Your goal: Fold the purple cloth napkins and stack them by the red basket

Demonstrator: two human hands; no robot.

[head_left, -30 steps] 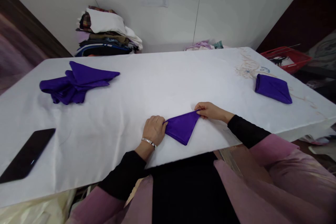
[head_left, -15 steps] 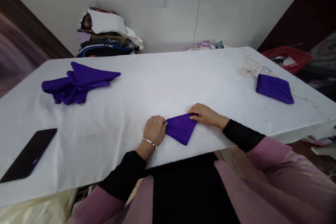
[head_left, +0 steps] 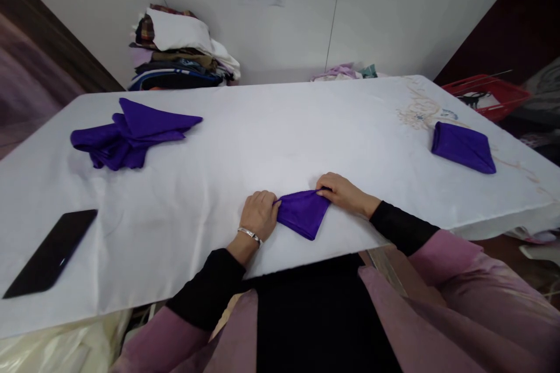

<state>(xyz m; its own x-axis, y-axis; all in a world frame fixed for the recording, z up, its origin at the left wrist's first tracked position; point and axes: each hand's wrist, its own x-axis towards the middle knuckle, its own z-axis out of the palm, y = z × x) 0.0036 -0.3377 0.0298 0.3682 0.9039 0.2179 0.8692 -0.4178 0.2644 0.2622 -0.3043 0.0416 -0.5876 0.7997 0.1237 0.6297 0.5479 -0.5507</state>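
Observation:
A small purple cloth napkin (head_left: 303,213), folded into a triangle pointing toward me, lies near the front edge of the white table (head_left: 262,128). My left hand (head_left: 259,214) is closed, pinching the napkin's left corner. My right hand (head_left: 342,191) pinches the napkin's right top corner, fingers pressed together on the fabric. Both hands rest on the tablecloth.
A loose pile of purple napkins (head_left: 131,134) lies at the far left. One folded purple napkin (head_left: 462,147) sits at the right. A black phone (head_left: 51,253) lies at the front left. Stacked clothes (head_left: 184,49) stand behind the table, a red basket (head_left: 485,93) at the far right.
My right hand has moved leftward toward my left hand, bringing the napkin's right corner in, so the purple triangle is narrower than a second ago. My left hand has stayed in place.

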